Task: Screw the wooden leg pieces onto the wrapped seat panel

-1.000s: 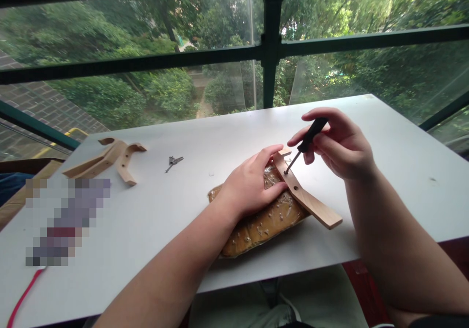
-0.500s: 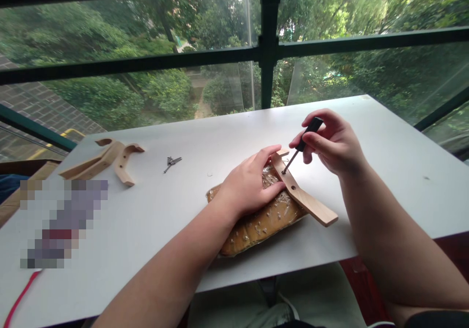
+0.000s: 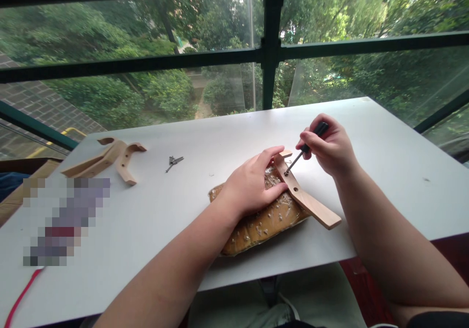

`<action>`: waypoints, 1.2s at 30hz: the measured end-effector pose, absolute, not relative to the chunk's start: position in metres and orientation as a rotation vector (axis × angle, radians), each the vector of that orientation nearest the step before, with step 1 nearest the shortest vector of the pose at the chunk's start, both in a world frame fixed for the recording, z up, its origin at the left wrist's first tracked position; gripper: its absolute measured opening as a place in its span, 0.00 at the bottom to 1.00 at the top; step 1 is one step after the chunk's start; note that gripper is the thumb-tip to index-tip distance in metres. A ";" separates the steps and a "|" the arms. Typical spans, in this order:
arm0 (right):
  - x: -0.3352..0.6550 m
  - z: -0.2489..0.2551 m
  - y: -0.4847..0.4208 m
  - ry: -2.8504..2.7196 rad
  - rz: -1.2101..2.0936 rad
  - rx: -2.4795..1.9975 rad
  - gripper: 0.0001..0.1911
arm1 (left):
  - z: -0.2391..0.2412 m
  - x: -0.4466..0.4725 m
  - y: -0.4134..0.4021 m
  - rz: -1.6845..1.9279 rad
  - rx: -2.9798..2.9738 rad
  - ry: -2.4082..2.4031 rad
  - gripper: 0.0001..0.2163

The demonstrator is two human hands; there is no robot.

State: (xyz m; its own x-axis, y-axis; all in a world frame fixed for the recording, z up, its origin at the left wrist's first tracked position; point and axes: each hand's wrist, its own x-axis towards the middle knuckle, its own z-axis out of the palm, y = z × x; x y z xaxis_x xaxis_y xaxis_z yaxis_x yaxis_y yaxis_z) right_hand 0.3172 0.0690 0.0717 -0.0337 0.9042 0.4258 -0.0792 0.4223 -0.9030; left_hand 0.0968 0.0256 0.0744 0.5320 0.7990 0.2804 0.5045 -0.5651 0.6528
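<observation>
Screwdriver (image 3: 321, 129) in a slant, its tip at a hole in the wooden bar (image 3: 315, 207), is clamped in the right hand (image 3: 330, 150). The left hand (image 3: 252, 181) touches the bar with thumb and forefinger spread apart; I cannot tell whether its hidden fingers clamp it. Beneath the bar, a wrapped pad (image 3: 252, 233) rests on the surface (image 3: 164, 230), well right of some screws (image 3: 172, 162).

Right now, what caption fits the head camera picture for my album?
The right hand holds a black-handled screwdriver against a bent, pale wooden piece held by the left hand.
</observation>
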 end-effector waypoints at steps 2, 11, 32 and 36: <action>0.317 0.074 0.067 -1.408 0.918 -0.816 0.10 | 0.074 0.097 0.025 0.780 2.271 1.063 0.31; 0.316 0.086 0.053 -1.495 0.841 -0.756 0.07 | 0.074 0.095 0.025 0.785 2.262 1.062 0.32; 0.337 0.097 0.046 -1.664 1.150 -0.699 0.19 | 0.073 0.095 0.025 0.773 2.260 1.093 0.31; 0.341 0.096 0.048 -1.668 1.164 -0.691 0.18 | 0.075 0.095 0.025 0.759 2.267 1.101 0.31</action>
